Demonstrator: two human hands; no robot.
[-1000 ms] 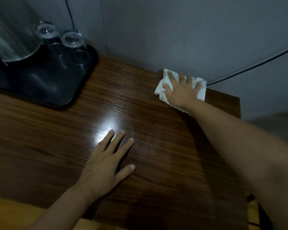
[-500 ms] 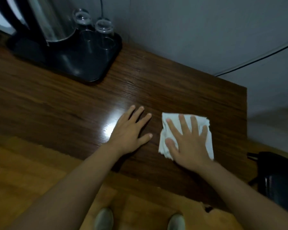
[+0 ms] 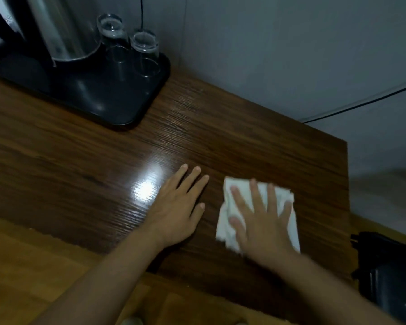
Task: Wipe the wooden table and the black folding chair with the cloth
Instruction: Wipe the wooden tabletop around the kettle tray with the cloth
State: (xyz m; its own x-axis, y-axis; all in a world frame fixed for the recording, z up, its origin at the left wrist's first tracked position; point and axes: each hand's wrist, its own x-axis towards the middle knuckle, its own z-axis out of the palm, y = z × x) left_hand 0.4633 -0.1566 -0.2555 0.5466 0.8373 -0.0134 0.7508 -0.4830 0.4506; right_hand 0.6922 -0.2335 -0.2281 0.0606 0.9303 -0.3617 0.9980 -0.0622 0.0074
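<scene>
The dark wooden table [image 3: 256, 137] fills the middle of the head view, with a bright glare spot on it. A folded white cloth [image 3: 284, 198] lies flat near the table's front right part. My right hand [image 3: 260, 221] presses down on the cloth with fingers spread. Just left of the cloth, my left hand [image 3: 176, 205] rests flat on the bare wood, fingers apart, holding nothing. Part of the black folding chair [image 3: 389, 273] shows at the right edge, beyond the table's right end.
A black tray [image 3: 117, 99] at the back left carries a steel kettle [image 3: 56, 29] and two upturned glasses [image 3: 129, 41]. A grey wall runs behind the table, with a black cable [image 3: 361, 104] across it. Wooden floor [image 3: 33, 266] lies below the front edge.
My right hand has dragged the cloth from the table's far right corner at the wall back toward the front edge. My left hand stays flat on the wood. The view has tilted down.
</scene>
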